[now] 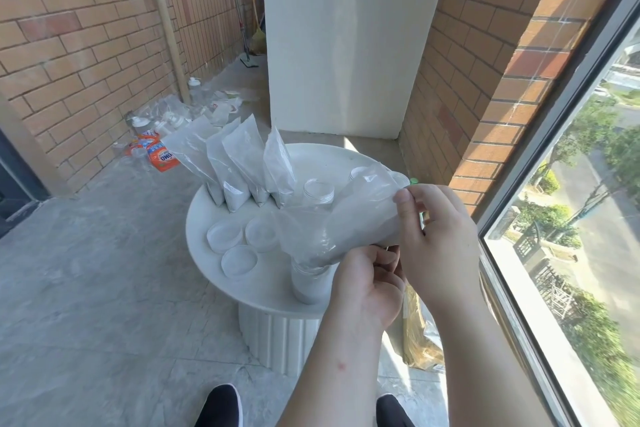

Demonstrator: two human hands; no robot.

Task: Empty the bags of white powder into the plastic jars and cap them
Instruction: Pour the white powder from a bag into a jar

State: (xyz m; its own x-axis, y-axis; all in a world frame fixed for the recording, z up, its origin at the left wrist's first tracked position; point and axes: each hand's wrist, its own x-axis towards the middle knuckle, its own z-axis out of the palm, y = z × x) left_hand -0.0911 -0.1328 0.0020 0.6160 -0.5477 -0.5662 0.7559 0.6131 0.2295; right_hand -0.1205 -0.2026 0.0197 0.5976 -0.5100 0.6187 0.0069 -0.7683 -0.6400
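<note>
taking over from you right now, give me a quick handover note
Left hand grips the lower edge of the clear plastic bag of white powder; right hand pinches its raised end.
Its mouth meets the clear plastic jar on the round white table; the jar already holds powder.
Left: finish, cap; four full bags at the back, one open empty jar, three loose white lids.

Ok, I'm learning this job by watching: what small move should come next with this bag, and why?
Probably tip the bag a little steeper. It lies slanted, mouth at the jar, the left hand and right hand grip its raised end, and powder shows inside it.
</note>
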